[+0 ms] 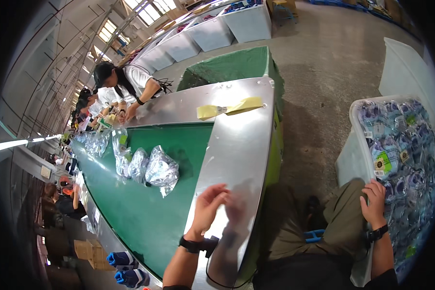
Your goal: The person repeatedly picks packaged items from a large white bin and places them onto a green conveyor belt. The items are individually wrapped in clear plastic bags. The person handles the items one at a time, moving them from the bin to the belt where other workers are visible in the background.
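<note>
My left hand [210,208] hovers over the bare metal edge [237,150] of the conveyor table, its fingers loosely curled and nothing visible in them. Ahead of it, several clear plastic bags [162,166] with contents I cannot make out lie on the green conveyor belt [150,208]. At my right knee, my right hand [373,200] rests with bent, slightly spread fingers against the near rim of a white bin [355,145]. Bagged items [411,140] in blue and purple, some with green labels, fill that bin. Nothing shows in my right hand.
A yellow strip [229,108] lies on the metal top. Behind it stands a green-lined bin [227,67]. A person in a white shirt [135,82] works at the far side. Blue shoes [130,276] sit at the lower left, near a cardboard box [94,253].
</note>
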{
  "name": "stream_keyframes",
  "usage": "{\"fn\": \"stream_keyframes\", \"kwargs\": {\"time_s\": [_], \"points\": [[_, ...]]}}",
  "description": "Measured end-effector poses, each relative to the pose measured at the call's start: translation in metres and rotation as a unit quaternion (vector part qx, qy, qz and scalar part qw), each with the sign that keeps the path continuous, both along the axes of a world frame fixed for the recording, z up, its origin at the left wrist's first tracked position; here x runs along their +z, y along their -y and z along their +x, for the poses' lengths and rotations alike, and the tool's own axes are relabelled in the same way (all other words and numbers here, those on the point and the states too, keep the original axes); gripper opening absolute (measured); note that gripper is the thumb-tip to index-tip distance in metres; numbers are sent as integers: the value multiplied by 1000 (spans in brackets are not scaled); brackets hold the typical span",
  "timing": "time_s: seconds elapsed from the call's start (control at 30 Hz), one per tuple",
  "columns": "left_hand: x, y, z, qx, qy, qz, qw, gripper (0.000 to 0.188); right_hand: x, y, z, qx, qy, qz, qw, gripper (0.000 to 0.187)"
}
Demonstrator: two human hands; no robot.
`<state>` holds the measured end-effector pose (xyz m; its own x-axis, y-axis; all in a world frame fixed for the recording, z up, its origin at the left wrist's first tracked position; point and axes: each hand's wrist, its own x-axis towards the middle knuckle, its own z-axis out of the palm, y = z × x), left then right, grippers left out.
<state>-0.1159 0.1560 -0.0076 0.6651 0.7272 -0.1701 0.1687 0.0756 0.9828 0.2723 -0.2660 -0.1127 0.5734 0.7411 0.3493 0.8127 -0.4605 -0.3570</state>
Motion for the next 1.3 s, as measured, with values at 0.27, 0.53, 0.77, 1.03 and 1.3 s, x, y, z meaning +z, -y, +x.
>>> {"fn": "stream_keyframes", "kwargs": {"time_s": [0.27,0.53,0.77,1.03,1.3], "points": [[-20,-141,-88,227,-326,502,768,57,-6,0,-2,-15,-2,-7,1000,27],[-57,-129,-117,206,-449,553,671,59,-20,5,0,-25,0,-19,1000,25],[-47,-87,-148,220,-395,486,748,44,-30,9,2,-26,1,-33,999,20],[-89,-63,-256,516,-84,59,851,20,-31,11,2,-19,4,-34,999,20],[-63,-72,-265,536,-13,-43,843,61,-25,8,0,-12,12,-25,1000,21]]}}
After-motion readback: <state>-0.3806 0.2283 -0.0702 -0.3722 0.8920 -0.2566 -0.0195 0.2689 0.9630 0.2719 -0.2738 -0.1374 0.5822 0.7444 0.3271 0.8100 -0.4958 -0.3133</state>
